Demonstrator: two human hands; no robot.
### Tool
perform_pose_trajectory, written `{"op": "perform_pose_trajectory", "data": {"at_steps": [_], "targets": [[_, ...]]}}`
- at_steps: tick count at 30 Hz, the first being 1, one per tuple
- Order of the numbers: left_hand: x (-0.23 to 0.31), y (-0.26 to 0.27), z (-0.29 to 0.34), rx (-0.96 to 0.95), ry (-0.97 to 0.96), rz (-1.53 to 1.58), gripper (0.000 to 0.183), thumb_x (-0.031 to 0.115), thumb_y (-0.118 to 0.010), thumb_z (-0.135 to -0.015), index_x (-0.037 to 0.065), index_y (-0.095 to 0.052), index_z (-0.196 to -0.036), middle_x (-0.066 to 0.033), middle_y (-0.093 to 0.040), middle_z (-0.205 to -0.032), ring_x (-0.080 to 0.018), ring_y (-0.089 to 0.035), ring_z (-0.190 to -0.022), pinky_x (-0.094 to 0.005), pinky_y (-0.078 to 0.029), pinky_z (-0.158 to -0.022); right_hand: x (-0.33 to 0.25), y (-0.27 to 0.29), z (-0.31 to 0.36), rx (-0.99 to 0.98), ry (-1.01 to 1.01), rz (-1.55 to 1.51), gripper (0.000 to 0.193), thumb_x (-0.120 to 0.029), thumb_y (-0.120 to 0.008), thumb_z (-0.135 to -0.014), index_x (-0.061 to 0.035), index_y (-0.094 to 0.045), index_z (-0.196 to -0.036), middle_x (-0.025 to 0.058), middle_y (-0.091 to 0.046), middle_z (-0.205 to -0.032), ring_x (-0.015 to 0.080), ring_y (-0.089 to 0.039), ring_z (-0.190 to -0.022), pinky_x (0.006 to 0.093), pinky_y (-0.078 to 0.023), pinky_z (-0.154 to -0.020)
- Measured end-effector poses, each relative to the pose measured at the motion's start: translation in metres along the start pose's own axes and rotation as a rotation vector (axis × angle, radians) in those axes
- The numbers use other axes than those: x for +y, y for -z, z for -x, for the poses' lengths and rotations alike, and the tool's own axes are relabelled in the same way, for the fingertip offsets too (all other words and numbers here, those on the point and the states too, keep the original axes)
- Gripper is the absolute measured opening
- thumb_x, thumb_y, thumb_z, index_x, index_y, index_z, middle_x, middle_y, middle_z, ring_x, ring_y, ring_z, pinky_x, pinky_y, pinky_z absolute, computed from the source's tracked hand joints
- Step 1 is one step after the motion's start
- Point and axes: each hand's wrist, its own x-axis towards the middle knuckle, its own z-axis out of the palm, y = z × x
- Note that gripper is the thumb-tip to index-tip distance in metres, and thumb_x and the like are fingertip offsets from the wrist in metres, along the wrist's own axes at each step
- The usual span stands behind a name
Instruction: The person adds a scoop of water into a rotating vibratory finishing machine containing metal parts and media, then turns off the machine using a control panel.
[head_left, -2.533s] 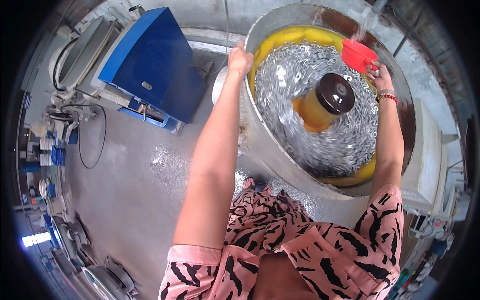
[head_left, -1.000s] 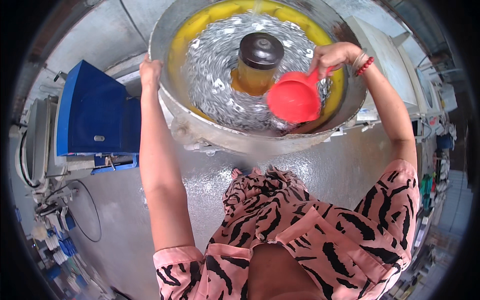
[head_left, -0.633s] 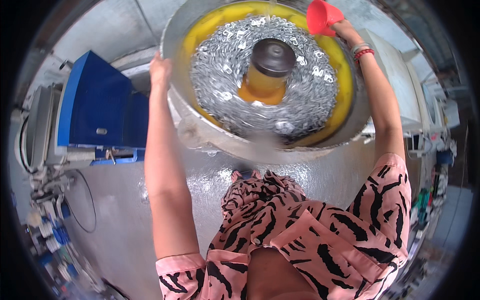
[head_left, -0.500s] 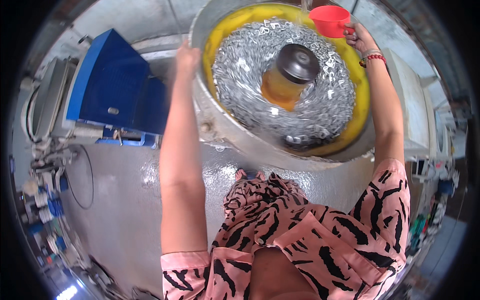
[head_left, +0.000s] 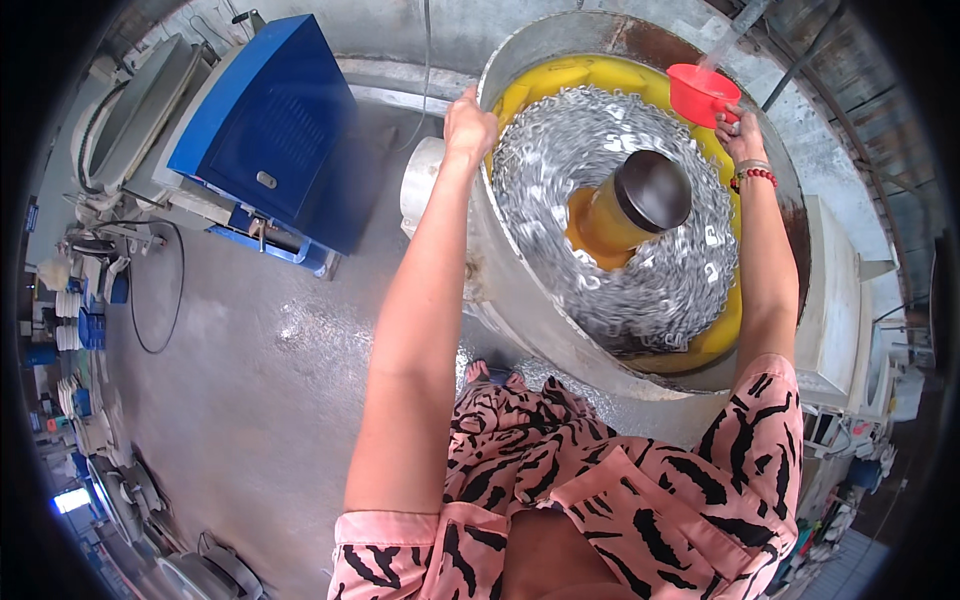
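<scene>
A large round metal tub (head_left: 545, 318) with a yellow lining (head_left: 560, 78) stands in front of me. Inside it, a ring of small silvery metal links (head_left: 535, 170) surrounds a central post with a dark cap (head_left: 652, 190); parts of the ring are blurred. My left hand (head_left: 468, 128) is closed on the tub's left rim, its fingertips partly hidden. At the far right side, my right hand (head_left: 738, 130) grips a red plastic jug (head_left: 700, 95) by its handle. Above the jug, water (head_left: 712, 60) runs down from a pipe (head_left: 742, 25) into it.
To the left stands a blue cabinet-like machine (head_left: 265, 130) with a grey round vessel (head_left: 130, 120) beside it. A black cable (head_left: 182, 290) loops over the wet grey floor (head_left: 260, 400). A pale metal housing (head_left: 830, 300) sits right of the tub.
My view has swung left, so the tub appears farther right and lower. The red jug has come under the water stream, which fell beside it before. My left hand remains at the rim.
</scene>
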Motion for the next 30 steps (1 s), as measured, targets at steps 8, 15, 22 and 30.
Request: {"op": "perform_pose_trajectory", "data": {"at_steps": [8,15,22,30], "targets": [[0.003,0.003,0.005,-0.022,0.012,0.054,0.037,0.002,-0.048,-0.067,0.006,-0.054,-0.104,-0.0201,-0.058,-0.096,-0.0337,-0.052,-0.097,-0.0377,-0.041,-0.083,0.006,-0.017,0.012,0.082,0.141,0.254,0.009,-0.011,-0.049,-0.079,-0.0072,-0.042,-0.083,0.0039,-0.046,-0.060,0.0062,-0.027,-0.034,0.0211,-0.020,-0.032],[0.009,0.000,0.006,-0.041,0.049,0.027,0.039,0.005,-0.048,-0.067,0.006,-0.053,-0.106,-0.0202,-0.058,-0.098,-0.0330,-0.052,-0.099,-0.0370,-0.040,-0.085,0.021,-0.037,0.057,-0.157,0.099,0.524,0.037,-0.010,-0.052,-0.076,0.0000,-0.047,-0.111,0.0040,-0.049,-0.060,0.0050,-0.027,-0.034,0.0205,-0.019,-0.033],[-0.010,-0.005,-0.009,-0.046,-0.021,-0.027,0.048,0.009,-0.047,-0.066,0.009,-0.050,-0.113,-0.0200,-0.057,-0.100,-0.0330,-0.052,-0.100,-0.0368,-0.039,-0.087,0.029,-0.068,0.139,-0.338,0.132,1.145,0.038,-0.011,-0.056,-0.071,-0.0022,-0.057,-0.107,-0.0013,-0.047,-0.056,0.0025,-0.035,-0.042,0.0173,-0.023,-0.037],[-0.031,-0.010,-0.021,-0.031,-0.045,0.001,0.059,0.007,-0.053,-0.064,0.006,-0.043,-0.122,-0.0179,-0.058,-0.102,-0.0267,-0.055,-0.098,-0.0319,-0.040,-0.084,-0.009,-0.003,0.109,-0.028,0.349,1.172,0.028,-0.014,-0.055,-0.071,0.0014,-0.060,-0.094,0.0000,-0.046,-0.054,0.0073,-0.035,-0.039,0.0223,-0.024,-0.035]]}}
